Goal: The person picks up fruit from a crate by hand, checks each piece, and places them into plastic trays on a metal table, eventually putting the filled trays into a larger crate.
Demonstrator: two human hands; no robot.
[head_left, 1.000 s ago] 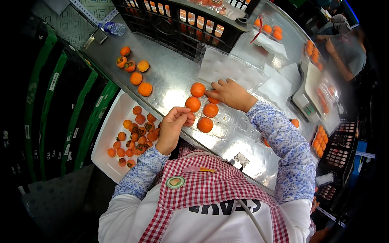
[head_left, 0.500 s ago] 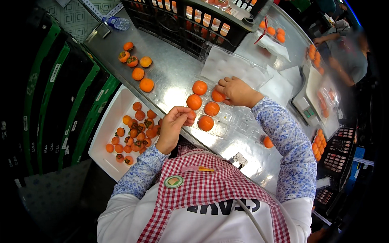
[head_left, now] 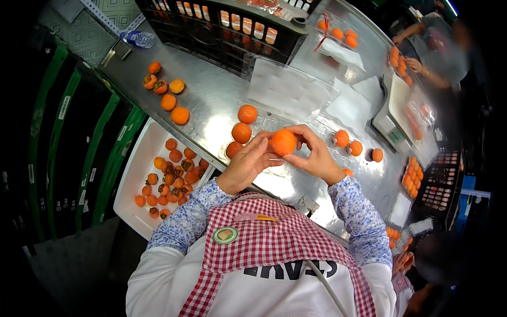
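An orange persimmon is held up between my two hands, over the near side of the metal table. My right hand pinches it between thumb and fingers from the right. From the left, the fingers of my left hand reach against it, partly hidden behind the fruit. Just beyond my left hand, a column of persimmons sits in a clear plastic tray. My hands cover part of that tray. Several more persimmons lie to the right of my right hand.
A white tub of persimmons stands at the left, near stacked green-edged crates. More persimmons lie along the table's left edge. Beyond are a black crate, a padded clear tray and a scale. A co-worker's arm shows far right.
My right hand has come off the tray's right column and back toward me. My left hand has moved right to meet it. A persimmon is now raised between them.
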